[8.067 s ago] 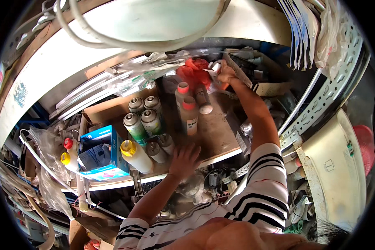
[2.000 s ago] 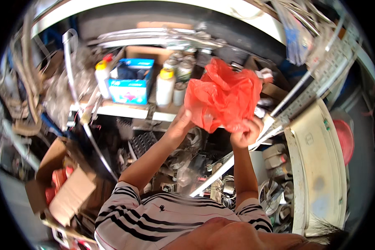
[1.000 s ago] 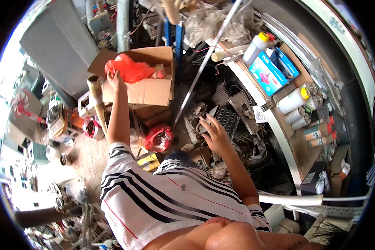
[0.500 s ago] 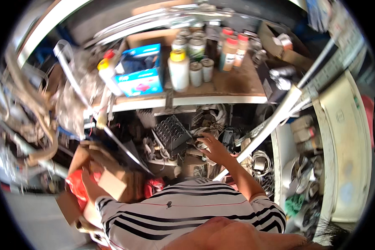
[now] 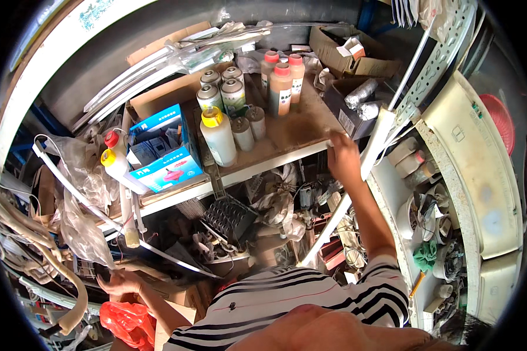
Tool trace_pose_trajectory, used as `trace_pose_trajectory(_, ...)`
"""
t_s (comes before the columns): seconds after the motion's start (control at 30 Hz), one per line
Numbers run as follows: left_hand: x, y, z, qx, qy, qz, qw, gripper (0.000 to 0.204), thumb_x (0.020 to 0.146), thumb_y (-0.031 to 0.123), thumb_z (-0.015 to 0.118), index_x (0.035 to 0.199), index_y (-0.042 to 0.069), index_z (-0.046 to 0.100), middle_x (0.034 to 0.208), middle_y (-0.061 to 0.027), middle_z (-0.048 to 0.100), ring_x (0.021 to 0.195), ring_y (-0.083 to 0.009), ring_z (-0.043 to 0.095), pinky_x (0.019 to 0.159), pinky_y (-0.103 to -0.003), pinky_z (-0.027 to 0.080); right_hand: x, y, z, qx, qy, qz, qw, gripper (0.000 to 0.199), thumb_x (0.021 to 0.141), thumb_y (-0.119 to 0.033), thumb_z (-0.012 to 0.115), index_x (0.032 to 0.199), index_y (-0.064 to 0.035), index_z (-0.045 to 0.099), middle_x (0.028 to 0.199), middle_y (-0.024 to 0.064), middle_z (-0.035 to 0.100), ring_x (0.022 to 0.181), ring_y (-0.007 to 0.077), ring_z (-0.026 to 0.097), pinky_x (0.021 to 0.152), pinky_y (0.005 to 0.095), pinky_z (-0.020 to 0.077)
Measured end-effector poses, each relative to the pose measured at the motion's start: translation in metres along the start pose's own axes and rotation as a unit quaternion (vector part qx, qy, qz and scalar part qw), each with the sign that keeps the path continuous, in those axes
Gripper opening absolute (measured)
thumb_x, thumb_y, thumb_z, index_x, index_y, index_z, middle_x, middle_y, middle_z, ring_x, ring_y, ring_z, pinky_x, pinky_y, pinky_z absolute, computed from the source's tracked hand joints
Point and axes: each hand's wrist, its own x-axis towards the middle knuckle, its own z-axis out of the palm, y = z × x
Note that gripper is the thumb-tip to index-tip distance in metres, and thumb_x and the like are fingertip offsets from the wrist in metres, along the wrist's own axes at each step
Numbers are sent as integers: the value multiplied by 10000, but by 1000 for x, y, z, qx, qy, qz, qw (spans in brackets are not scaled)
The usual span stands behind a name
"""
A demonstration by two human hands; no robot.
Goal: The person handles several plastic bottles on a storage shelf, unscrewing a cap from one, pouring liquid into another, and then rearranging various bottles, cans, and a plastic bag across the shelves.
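Nearest the camera, the person's striped sleeves fill the lower edge. The left hand (image 5: 120, 284) hangs low at the left with its fingers spread and nothing in them, just above a crumpled red plastic bag (image 5: 126, 322) that lies beside a cardboard box (image 5: 175, 301).

Further out, the right hand (image 5: 342, 158) reaches up to the front edge of the shelf (image 5: 287, 155). Its fingers are loosely curled and appear to rest on the edge; whether they pinch anything cannot be told. A pale slanting bar (image 5: 357, 187) crosses just beside the wrist.

On the shelf beyond stand a white bottle with a yellow cap (image 5: 218, 137), several spray cans (image 5: 225, 93) and two brown bottles with red caps (image 5: 281, 85), with a blue carton (image 5: 161, 149) to their left.

By appearance, the reaching stage is in hand: the right hand has arrived at the shelf but has gripped nothing. A further move would call for stretching over the bare patch of board to the bottles without knocking the cans standing close together.
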Motion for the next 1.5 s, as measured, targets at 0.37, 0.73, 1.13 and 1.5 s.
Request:
trace_pose_trajectory(0.37, 5, 220, -25, -402, -61, 134, 903, 368, 935, -66, 552, 1266, 52, 443, 1375, -224, 443, 1304, -378, 443, 1100, -530, 351, 219, 68, 119, -365, -246, 186, 878, 448, 992, -290, 481, 1422, -224, 590, 1530, 63, 510, 1544, 344, 198, 1058, 847, -58)
trace_pose_trajectory(0.73, -39, 330, -93, -616, -410, 75, 669, 398, 879, 33, 682, 1253, 15, 548, 1192, -203, 605, 1056, -356, 610, 960, -464, 468, 72, -23, -41, -193, 125, 54, 972, 494, 942, -335, 638, 1343, -46, 613, 1396, 118, 600, 1343, 303, 519, 1158, 666, 221)
trace_pose_trajectory(1.13, -67, 371, -155, -539, -379, 175, 732, 752, 727, 167, 801, 1423, 149, 516, 1477, -123, 483, 1384, -358, 431, 1151, -640, 231, -95, -122, -107, 431, -256, -12, 865, 402, 856, -127, 754, 1251, -69, 708, 1235, 201, 695, 1278, 363, 597, 1108, 441, 418)
trace_pose_trajectory(1.5, -75, 203, -190, -272, -290, 163, 903, 402, 713, 43, 674, 1064, 221, 753, 1013, 44, 669, 1017, -149, 630, 1079, -472, 352, -118, -152, -45, 517, -365, -154, 758, 359, 905, -104, 701, 1257, -31, 685, 1305, 153, 673, 1210, 302, 645, 1023, 397, 485)
